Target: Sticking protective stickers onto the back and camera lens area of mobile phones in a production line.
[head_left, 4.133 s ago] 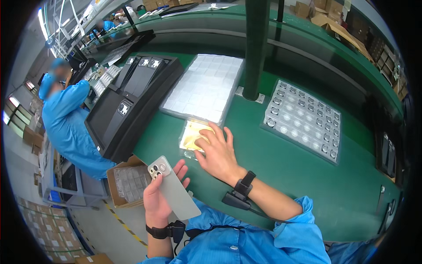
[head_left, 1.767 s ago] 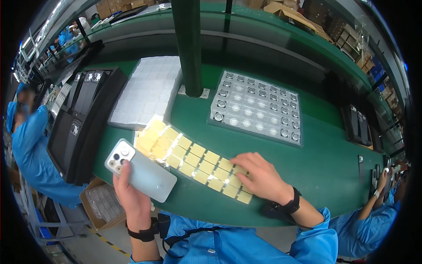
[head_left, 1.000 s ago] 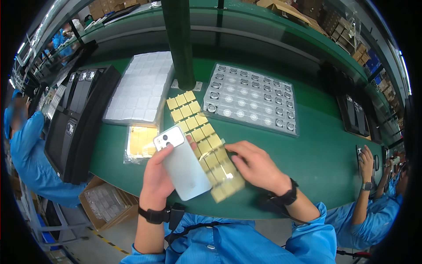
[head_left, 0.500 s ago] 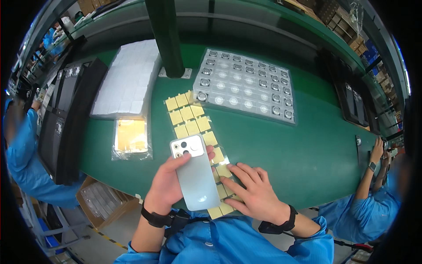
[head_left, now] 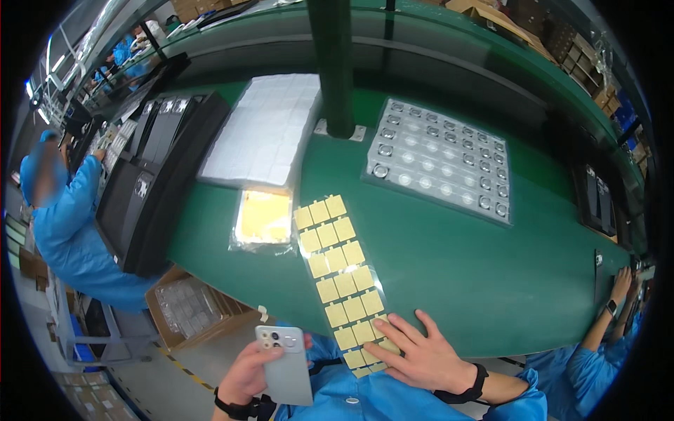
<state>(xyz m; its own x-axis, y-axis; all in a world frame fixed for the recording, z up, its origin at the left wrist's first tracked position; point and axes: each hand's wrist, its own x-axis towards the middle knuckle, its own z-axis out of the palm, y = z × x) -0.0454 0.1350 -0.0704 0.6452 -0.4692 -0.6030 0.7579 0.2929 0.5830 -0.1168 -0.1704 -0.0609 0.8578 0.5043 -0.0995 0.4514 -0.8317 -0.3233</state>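
My left hand (head_left: 246,370) is closed round a light silver-blue phone (head_left: 289,377), back side up, at the table's near edge. Its camera block is at the top, with my thumb beside the lenses. A clear sheet of yellow square stickers (head_left: 344,284) runs lengthwise from the middle of the green table to my body. Over the sheet's near end lies my right hand (head_left: 430,356), fingers spread, fingertips touching the stickers. Nothing shows in its grasp.
Behind the sheet stand a clear tray of round metal-rimmed parts (head_left: 442,160) and a stack of white sheets (head_left: 263,130). A yellow packet (head_left: 265,216) lies in front of the stack. A green post (head_left: 333,77) rises between them. Black trays (head_left: 158,182) and co-workers (head_left: 70,203) flank the table.
My view has swung, shifting the scene rightward. The phone has come off the sticker sheet, down and left toward my body. The sheet has slid nearer to me, away from the clear tray.
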